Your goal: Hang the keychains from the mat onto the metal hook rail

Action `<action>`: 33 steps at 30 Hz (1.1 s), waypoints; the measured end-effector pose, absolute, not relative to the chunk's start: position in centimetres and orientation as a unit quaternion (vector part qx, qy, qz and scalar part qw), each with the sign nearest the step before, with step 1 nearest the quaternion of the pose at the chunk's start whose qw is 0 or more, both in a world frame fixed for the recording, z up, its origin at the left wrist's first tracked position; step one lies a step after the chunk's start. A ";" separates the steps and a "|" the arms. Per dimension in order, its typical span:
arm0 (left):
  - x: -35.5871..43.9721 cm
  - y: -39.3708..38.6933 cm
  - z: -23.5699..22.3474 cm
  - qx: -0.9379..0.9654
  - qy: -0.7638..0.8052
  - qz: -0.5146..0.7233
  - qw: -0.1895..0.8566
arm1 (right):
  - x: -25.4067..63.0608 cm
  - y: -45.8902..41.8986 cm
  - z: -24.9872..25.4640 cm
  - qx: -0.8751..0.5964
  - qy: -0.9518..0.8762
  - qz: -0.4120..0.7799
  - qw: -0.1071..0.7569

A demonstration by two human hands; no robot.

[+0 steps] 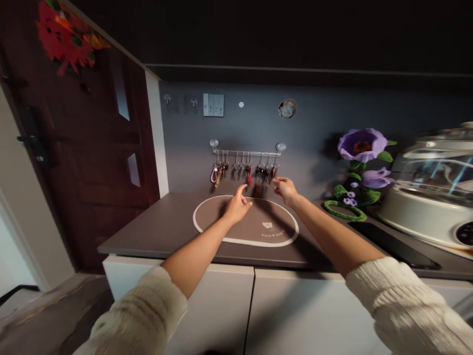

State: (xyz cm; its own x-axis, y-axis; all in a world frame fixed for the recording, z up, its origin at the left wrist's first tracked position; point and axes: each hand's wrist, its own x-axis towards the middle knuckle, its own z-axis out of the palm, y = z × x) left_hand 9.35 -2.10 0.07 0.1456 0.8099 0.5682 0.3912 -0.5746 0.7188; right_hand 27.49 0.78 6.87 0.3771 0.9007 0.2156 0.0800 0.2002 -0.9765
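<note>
Several bunches of keys (242, 170) hang from a clear hook rail (246, 153) held to the grey wall by suction cups. My right hand (286, 190) is closed in a pinch at the lower end of the rightmost key bunch (274, 171); the fingers partly hide what they grip. Over the oval brown mat (210, 217), my left hand (238, 206) holds nothing, its thumb and index finger apart. A red key tag (250, 175) hangs just above it. On the rail's left end are a pink loop (214, 175) and a patterned fob (219, 178).
Purple fabric flowers (362, 145) stand on the counter (148, 224) at right, beside a white appliance with a clear cover (432, 207). A black flat slab (393, 244) lies before them. Wall switches (213, 105) are above the rail; a dark red door (107, 197) is at left.
</note>
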 end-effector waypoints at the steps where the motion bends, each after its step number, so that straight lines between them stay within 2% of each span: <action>1: 9.3 -2.5 0.3 0.726 0.387 0.520 0.229 | 27.2 -0.1 6.7 -0.526 -0.466 0.331 0.630; 5: 8.3 -5.1 1.8 0.737 0.298 0.524 0.305 | 26.2 -3.9 6.0 -0.447 -0.554 0.334 0.618; 10: 5.4 -7.9 2.4 0.760 0.265 0.499 0.322 | 25.6 -7.8 4.1 -0.361 -0.672 0.316 0.564; 19: 2.1 -9.0 -0.7 0.761 0.303 0.477 0.318 | 25.2 -9.8 0.4 -0.373 -0.775 0.240 0.450; 26: 2.0 -8.7 -0.9 0.751 0.311 0.479 0.332 | 25.0 -10.1 0.5 -0.384 -0.780 0.234 0.435; 33: 2.1 -8.9 -0.8 0.704 0.338 0.496 0.380 | 24.9 -10.2 0.5 -0.405 -0.717 0.285 0.491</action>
